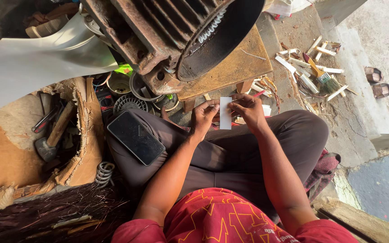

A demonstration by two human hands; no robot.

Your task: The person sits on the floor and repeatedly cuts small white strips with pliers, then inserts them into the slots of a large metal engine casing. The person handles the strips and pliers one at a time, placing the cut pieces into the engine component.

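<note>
A person sits cross-legged on a workshop floor, both hands raised over the lap. The left hand [203,116] and right hand [247,110] pinch a small white paper strip [225,113] between them, fingers curled closed on its two long edges so it stands upright above the knees. A black phone [135,137] lies on the left thigh. Just beyond the hands, a rusty finned electric motor [176,36] rests on a wooden board [235,63], a pale fan blade [41,58] at its left. A paintbrush [320,74] lies among white offcuts near the board's right edge. A hammer [52,137] sits in a torn cardboard box [84,135] at left.
</note>
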